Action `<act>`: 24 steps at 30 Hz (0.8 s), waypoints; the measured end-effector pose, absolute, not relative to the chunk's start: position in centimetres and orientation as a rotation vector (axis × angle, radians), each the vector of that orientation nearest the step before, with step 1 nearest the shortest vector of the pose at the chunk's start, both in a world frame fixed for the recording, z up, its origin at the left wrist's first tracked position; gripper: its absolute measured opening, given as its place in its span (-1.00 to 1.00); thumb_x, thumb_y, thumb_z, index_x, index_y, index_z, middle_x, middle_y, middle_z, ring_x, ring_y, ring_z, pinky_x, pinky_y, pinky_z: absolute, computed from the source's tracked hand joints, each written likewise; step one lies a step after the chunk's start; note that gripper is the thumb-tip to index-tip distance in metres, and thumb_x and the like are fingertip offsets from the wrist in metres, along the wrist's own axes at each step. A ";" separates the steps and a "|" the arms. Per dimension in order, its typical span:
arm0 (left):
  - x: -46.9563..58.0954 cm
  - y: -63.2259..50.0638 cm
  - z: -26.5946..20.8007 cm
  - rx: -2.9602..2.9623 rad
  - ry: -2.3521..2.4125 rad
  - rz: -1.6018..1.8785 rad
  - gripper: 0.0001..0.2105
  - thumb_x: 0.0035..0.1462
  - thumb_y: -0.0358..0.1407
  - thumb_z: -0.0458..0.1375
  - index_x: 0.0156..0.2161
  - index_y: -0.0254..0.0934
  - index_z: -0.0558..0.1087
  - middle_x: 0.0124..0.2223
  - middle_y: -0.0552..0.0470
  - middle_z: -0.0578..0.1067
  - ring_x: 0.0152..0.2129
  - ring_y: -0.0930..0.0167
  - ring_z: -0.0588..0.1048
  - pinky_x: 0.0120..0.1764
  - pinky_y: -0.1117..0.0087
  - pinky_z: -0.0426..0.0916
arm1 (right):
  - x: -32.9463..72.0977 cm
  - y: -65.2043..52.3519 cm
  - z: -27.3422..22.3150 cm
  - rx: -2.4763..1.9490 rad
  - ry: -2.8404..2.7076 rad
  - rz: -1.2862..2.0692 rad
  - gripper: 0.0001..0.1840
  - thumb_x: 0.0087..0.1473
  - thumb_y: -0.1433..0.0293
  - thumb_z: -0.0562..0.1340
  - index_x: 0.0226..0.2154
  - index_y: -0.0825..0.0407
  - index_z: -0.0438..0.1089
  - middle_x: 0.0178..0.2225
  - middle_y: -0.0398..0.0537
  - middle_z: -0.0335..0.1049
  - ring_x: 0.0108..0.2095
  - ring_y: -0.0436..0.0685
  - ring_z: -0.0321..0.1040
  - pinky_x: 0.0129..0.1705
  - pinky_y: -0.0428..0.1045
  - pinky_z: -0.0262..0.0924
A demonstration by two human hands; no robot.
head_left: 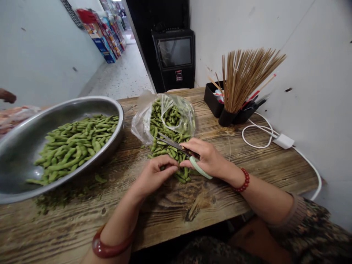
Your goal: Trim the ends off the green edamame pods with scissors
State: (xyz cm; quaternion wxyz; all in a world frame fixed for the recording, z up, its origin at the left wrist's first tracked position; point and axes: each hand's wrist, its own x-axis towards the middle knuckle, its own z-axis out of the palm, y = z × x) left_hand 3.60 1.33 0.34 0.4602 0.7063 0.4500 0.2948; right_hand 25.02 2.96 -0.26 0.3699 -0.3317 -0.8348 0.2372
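Note:
My right hand (207,156) is closed around a pair of scissors (200,168) with pale green handles. Their dark blades point left, over green edamame pods (162,148) spilling out of a clear plastic bag (141,117). Just left of it, my left hand (156,174) is closed in a pinch, thumb and forefinger together; whatever they hold is hidden. A few loose pods (182,178) lie on the table beneath my hands. To the left, a large metal bowl (120,117) holds many more pods (79,146).
Green trimmings (52,198) litter the wooden table (154,223) below the bowl. At the back right stand a black holder (213,101) and thin wooden sticks (244,77). A white cable (310,165) with an adapter (283,141) runs along the wall. Another person's hand (7,96) shows at far left.

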 end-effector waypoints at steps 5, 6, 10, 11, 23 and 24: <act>4.0 1.1 -0.4 2.123 1.116 0.441 -0.87 0.07 -0.40 0.17 -0.28 -0.25 0.57 -0.42 0.03 0.45 -0.42 0.38 0.42 -0.33 0.40 0.27 | 25.0 3.1 -0.5 -0.828 -2.137 0.606 -0.54 0.08 0.24 0.30 0.00 0.09 0.32 -0.25 0.00 0.35 -0.35 0.05 0.28 -0.30 -0.03 0.26; 4.0 1.1 -0.4 2.154 1.120 0.390 -0.84 0.08 -0.41 0.15 -0.25 -0.25 0.56 -0.40 0.02 0.46 -0.40 0.37 0.43 -0.31 0.39 0.28 | 25.0 3.1 -0.6 -0.827 -2.139 0.602 -0.54 0.08 0.23 0.29 0.00 0.09 0.32 -0.24 0.00 0.35 -0.35 0.06 0.29 -0.30 -0.03 0.26; 3.8 0.9 -0.3 2.217 1.094 0.268 -0.82 0.13 -0.41 0.09 -0.21 -0.26 0.53 -0.31 -0.02 0.49 -0.35 0.35 0.45 -0.26 0.36 0.29 | 25.0 3.1 -0.7 -0.833 -2.147 0.596 -0.52 0.07 0.23 0.30 0.01 0.08 0.32 -0.24 0.00 0.35 -0.34 0.07 0.29 -0.29 -0.02 0.27; 3.7 0.9 -0.3 2.223 1.094 0.253 -0.82 0.13 -0.41 0.08 -0.22 -0.26 0.52 -0.31 -0.02 0.49 -0.35 0.36 0.44 -0.26 0.36 0.29 | 25.0 3.1 -0.7 -0.838 -2.149 0.599 -0.52 0.06 0.24 0.31 0.00 0.08 0.32 -0.24 0.00 0.35 -0.33 0.07 0.30 -0.28 -0.02 0.27; 3.3 1.4 0.7 1.696 1.166 0.791 -0.92 0.05 -0.32 0.19 -0.39 -0.30 0.41 -0.41 0.05 0.41 -0.49 0.45 0.34 -0.39 0.44 0.24 | 24.9 3.2 -0.7 -0.839 -2.089 0.638 -0.55 0.03 0.27 0.34 -0.03 0.07 0.34 -0.28 -0.02 0.34 -0.33 0.07 0.30 -0.28 -0.03 0.24; 3.2 1.4 0.9 1.551 1.184 0.850 -0.89 0.04 -0.30 0.21 -0.36 -0.31 0.42 -0.43 0.07 0.39 -0.56 0.50 0.30 -0.47 0.47 0.20 | 24.9 3.2 -0.7 -0.840 -2.080 0.637 -0.54 0.03 0.26 0.34 -0.03 0.08 0.35 -0.27 -0.02 0.35 -0.32 0.08 0.31 -0.27 -0.02 0.24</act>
